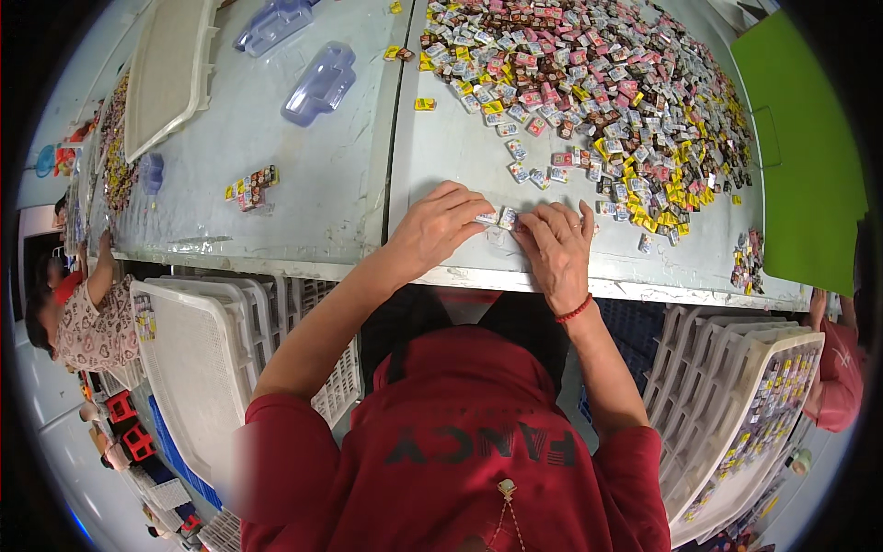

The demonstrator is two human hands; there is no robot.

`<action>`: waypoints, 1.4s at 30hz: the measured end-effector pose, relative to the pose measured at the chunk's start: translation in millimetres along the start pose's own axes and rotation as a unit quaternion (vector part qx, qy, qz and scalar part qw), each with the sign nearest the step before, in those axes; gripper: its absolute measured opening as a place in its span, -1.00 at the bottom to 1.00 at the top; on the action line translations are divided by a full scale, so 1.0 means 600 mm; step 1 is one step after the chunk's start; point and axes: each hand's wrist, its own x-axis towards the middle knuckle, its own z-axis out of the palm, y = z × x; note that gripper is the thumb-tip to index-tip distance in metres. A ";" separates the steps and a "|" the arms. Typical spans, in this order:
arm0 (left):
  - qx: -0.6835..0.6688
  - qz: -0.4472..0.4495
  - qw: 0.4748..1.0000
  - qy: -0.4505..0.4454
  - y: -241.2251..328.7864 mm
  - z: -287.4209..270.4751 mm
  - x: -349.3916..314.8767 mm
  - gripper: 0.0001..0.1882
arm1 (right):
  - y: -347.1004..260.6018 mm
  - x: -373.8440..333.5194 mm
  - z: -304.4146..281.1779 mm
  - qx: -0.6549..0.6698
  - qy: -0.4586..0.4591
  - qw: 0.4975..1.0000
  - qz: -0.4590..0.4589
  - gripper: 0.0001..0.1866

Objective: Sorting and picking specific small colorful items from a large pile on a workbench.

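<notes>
Close to the near edge of the pale table, my left hand (443, 226) pinches a small white wrapped packet (487, 219) between thumb and fingers. Just right of it, my right hand (557, 247) has its thumb and bent fingertips closed on a second white packet (508, 218); its little finger sticks out. The two packets lie almost end to end between my hands. A few loose packets (518, 172) rest just beyond my fingers, and past them spreads a large heap of pink, white, brown and yellow packets (598, 83).
Left of the table seam lie a transparent car-shaped plastic tray (319, 85), a small packet cluster (252, 189) and a white crate (170, 74). Stacked white crates (189, 368) stand below at left, others (717, 405) at right. A green panel (805, 156) borders the heap. People work at both sides.
</notes>
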 end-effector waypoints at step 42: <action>0.048 -0.160 0.978 0.127 0.037 0.054 0.007 -0.89 | 0.002 -0.008 -0.001 0.016 0.004 1.000 0.020 -0.77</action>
